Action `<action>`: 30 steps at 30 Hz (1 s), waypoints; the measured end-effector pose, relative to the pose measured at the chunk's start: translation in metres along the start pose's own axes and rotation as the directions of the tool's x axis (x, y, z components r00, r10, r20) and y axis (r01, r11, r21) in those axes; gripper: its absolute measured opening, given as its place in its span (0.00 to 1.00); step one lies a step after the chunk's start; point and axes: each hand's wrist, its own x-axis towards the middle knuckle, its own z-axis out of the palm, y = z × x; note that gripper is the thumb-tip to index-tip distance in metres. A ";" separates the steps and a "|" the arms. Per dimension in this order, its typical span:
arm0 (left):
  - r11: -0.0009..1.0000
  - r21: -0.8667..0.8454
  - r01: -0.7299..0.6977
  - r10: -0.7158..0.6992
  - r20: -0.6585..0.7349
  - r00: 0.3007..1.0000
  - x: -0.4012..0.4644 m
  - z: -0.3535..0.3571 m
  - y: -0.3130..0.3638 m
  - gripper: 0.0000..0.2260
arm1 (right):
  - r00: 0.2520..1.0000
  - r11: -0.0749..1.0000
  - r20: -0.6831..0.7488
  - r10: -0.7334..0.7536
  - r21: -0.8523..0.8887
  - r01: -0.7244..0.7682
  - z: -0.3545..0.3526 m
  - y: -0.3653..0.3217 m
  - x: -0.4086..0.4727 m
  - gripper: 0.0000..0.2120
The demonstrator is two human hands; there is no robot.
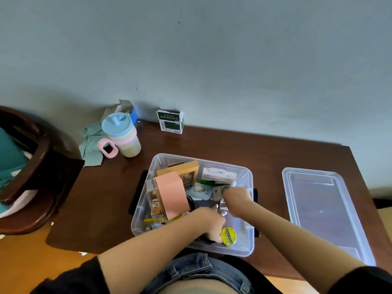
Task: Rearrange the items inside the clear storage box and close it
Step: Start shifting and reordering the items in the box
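Both hands (214, 221) inside clear storage box (246, 175), lid (322, 211) right

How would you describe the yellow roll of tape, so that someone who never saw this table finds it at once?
Start from the clear storage box in the middle of the brown table. Look in its near right corner, just right of the left hand. The roll of tape is the only round, bright yellow thing there, with dark letters on it.

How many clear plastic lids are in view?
1. The clear lid lies flat on the table, right of the open storage box, apart from it.
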 end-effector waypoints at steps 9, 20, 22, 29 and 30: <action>0.986 -0.167 0.022 -0.047 -0.146 0.988 0.006 0.014 -0.015 0.32 | 1.000 0.999 -0.027 0.007 0.034 -0.006 0.012 -0.002 0.008 0.13; 0.995 -0.090 0.034 -0.045 -0.123 0.991 -0.006 0.009 -0.018 0.29 | 0.999 0.998 0.029 0.034 0.044 -0.035 0.034 -0.016 0.025 0.14; 0.995 -0.095 0.034 -0.047 -0.147 0.988 -0.006 0.010 -0.019 0.29 | 0.998 0.997 0.040 0.043 0.056 -0.045 0.034 -0.017 0.025 0.14; 0.932 -0.360 0.039 -0.135 -0.243 0.961 -0.001 0.029 -0.020 0.24 | 1.000 0.960 0.007 0.004 0.281 -0.006 0.017 -0.006 0.024 0.08; 0.919 -0.392 0.038 -0.153 -0.265 0.952 -0.001 0.032 -0.019 0.23 | 1.000 0.940 -0.013 -0.014 0.341 0.017 0.012 -0.005 0.026 0.09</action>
